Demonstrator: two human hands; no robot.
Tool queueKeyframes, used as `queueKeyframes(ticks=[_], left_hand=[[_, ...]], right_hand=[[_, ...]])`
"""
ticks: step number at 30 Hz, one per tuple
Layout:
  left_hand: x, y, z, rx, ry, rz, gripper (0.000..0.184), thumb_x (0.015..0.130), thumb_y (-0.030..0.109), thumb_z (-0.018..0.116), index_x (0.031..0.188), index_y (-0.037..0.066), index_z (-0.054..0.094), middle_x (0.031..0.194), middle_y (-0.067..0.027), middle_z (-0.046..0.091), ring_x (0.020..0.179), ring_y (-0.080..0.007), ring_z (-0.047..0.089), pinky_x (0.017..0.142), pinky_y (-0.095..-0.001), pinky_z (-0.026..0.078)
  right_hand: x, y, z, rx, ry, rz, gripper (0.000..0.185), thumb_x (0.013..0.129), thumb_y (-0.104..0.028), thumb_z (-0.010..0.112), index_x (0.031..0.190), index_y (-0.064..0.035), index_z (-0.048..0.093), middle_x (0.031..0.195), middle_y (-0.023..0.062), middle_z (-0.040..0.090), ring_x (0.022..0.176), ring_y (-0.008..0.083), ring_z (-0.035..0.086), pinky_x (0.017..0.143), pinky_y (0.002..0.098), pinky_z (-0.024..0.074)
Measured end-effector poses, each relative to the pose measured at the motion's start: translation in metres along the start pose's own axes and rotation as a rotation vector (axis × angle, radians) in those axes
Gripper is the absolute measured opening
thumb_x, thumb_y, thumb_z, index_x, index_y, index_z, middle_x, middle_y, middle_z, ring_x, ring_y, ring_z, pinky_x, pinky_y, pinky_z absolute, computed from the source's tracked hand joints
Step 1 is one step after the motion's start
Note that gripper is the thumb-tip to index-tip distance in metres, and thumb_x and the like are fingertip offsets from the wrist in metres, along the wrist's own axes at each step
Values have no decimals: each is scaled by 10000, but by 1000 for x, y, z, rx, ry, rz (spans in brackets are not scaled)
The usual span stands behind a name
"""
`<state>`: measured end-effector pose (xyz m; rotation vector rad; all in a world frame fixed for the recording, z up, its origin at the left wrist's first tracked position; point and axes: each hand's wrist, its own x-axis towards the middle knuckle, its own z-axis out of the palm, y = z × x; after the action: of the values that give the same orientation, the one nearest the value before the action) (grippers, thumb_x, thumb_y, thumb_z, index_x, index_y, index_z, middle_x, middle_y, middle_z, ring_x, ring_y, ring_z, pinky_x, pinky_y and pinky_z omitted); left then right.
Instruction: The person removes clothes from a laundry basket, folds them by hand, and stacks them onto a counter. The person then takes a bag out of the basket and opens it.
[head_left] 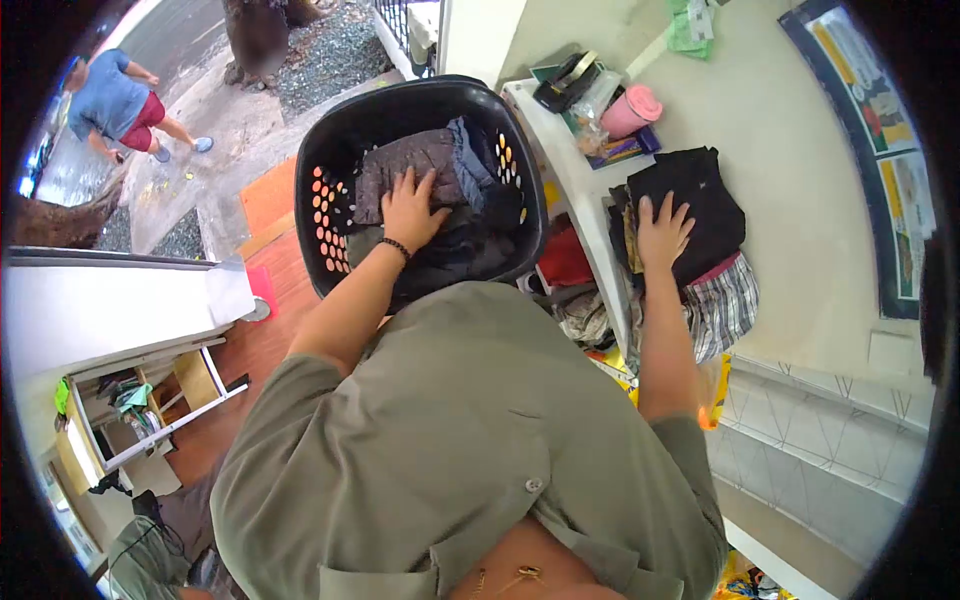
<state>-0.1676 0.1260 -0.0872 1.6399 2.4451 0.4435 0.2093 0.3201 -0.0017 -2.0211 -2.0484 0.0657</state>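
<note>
My left hand (412,212), with a dark beaded bracelet at the wrist, lies palm down with fingers spread on a folded dark speckled garment (375,172). That garment sits in a black plastic laundry basket (325,125) with holes in its sides. Beside it in the basket are a blue denim-like piece (468,158) and other dark clothes (480,245). My right hand (664,235) rests flat, fingers apart, on a folded black garment (715,200) on top of a clothes pile. Plaid cloth (728,305) shows below it.
A white shelf (590,215) carries the pile, a pink rolled item (632,110) and a black object (568,82). Red cloth (565,258) lies underneath. At left stands an open cabinet (150,400). A person (115,100) is outside; another person's sleeve (145,555) appears lower left.
</note>
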Motion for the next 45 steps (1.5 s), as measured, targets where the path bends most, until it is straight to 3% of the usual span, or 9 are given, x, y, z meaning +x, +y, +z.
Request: queueKeyframes(ticks=[6, 11, 14, 16, 20, 27, 30, 33, 45], left_hand=[[38, -23, 13, -194, -127, 147, 514, 880, 388, 625, 1377, 288, 535, 1479, -200, 405, 1316, -432, 433, 1010, -505, 440], [52, -46, -23, -476, -109, -52, 319, 916, 376, 571, 1089, 153, 719, 989, -145, 709, 987, -312, 672, 886, -386, 511], [43, -58, -33, -103, 232, -204, 534, 794, 458, 707, 1222, 145, 645, 1235, -170, 641, 1184, -345, 580, 973, -514, 445], [46, -70, -31, -183, 13, -559, 837, 739, 501, 724, 1437, 153, 420, 1387, -232, 500, 1321, -399, 444, 1092, -626, 261], [57, -94, -3, -604, 128, -753, 941, 661, 427, 823, 1403, -1, 431, 1298, -266, 575, 1208, -372, 567, 1003, -407, 471], [27, -36, -55, -451, 295, -289, 284, 803, 237, 718, 1055, 106, 714, 1092, -132, 677, 964, -351, 641, 835, -437, 503], [1, -14, -75, -211, 660, 103, 214, 804, 156, 689, 1010, 102, 715, 1075, -132, 646, 957, -348, 626, 838, -436, 498], [-27, 11, -88, -517, 483, 191, 321, 776, 50, 663, 1093, 93, 680, 1051, -145, 638, 1004, -354, 609, 856, -414, 500], [-126, 61, -69, -162, 296, -244, 401, 744, 69, 591, 1121, 167, 687, 1028, -89, 651, 951, -307, 630, 813, -427, 521]], right_hand=[[-105, -46, 11, 487, 72, -71, 685, 963, -483, 518, 1505, -99, 354, 1573, 260, 217, 1451, 453, 190, 1173, 495, 193], [-159, -74, 24, 924, -171, -95, 597, 955, -366, 589, 1455, -79, 434, 1543, 278, 277, 1445, 404, 251, 1166, 448, 234], [-173, -110, -12, 846, -284, -247, 554, 934, -325, 622, 1404, -62, 493, 1513, 279, 336, 1428, 402, 291, 1157, 437, 254], [-176, -124, -14, 739, -299, -415, 538, 899, -333, 647, 1359, -76, 542, 1478, 243, 415, 1401, 397, 345, 1144, 467, 263], [-170, -144, -2, 232, -365, -756, 576, 864, -465, 641, 1333, -137, 577, 1478, 158, 443, 1432, 359, 297, 1128, 590, 181], [-129, -164, 5, 218, -623, -740, 511, 895, -474, 590, 1227, -90, 651, 1072, 129, 707, 961, 308, 659, 1069, 482, 323], [-113, -171, 6, 424, -604, -618, 473, 899, -420, 610, 1219, -73, 651, 1103, 138, 694, 983, 328, 649, 1012, 465, 375], [-90, -169, 27, 653, -462, -833, 451, 883, -372, 636, 1209, -61, 650, 1120, 136, 688, 998, 338, 638, 963, 467, 402], [-76, -165, 31, 287, -406, -1186, 317, 860, -365, 650, 1045, -120, 730, 1042, 66, 721, 996, 294, 629, 912, 464, 392]])
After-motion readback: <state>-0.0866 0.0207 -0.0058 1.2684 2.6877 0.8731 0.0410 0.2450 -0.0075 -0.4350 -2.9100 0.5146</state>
